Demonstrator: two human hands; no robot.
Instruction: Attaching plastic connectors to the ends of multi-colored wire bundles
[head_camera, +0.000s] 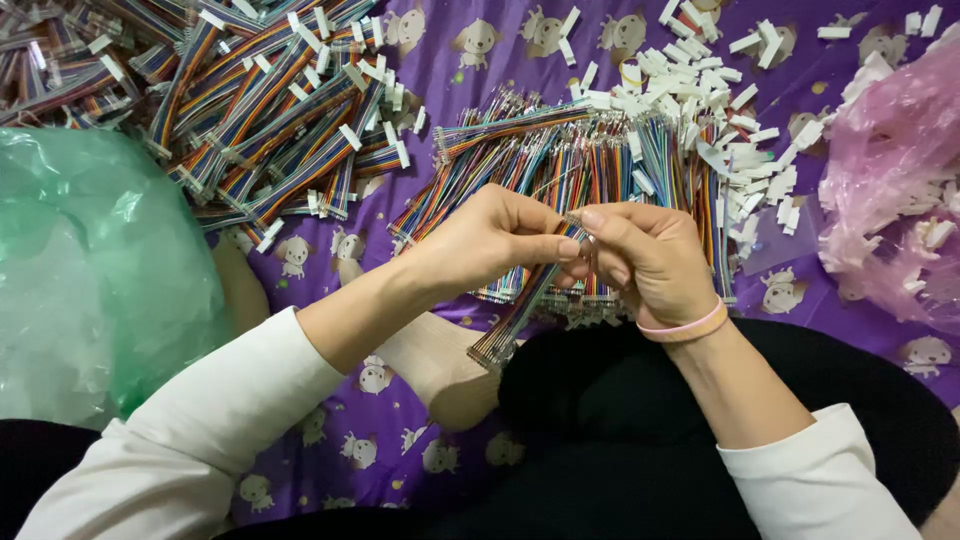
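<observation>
nearest the camera lay a black-clothed lap (620, 440), and from either side came two arms in soft white sleeves (230, 420). beneath them spread a purple cloth (380, 440) printed with small cartoon dogs, smooth and faintly creased, which covered the whole surface; nothing of the room beyond it showed. the left hand (490, 240) and right hand (650, 260) met just above the lap, fingertips almost touching. between them ran a flat ribbon cable (525, 305) of thin rainbow-coloured wires, slanting down toward the lap, its lower end a row of small metal terminals. the left grip was pinched shut on the upper end of that cable, thumb against forefinger; the right grip was curled closed around the same end, where something small was hidden by the fingers. a pink rubber band (690, 325) circled the right wrist. to the left bulged a crinkled, translucent green plastic bag (90, 270). just beyond the hands lay a loose pile of cables (560, 160), striped, glossy, with bare metal tips. farther right sat a heap of small white plastic connectors (700, 90), blocky and matte, scattered toward a wrinkled pink plastic bag (890, 180) at the right edge. at the far left top lay finished cables (270, 100) with white connectors on their ends, fanned in overlapping bundles.
</observation>
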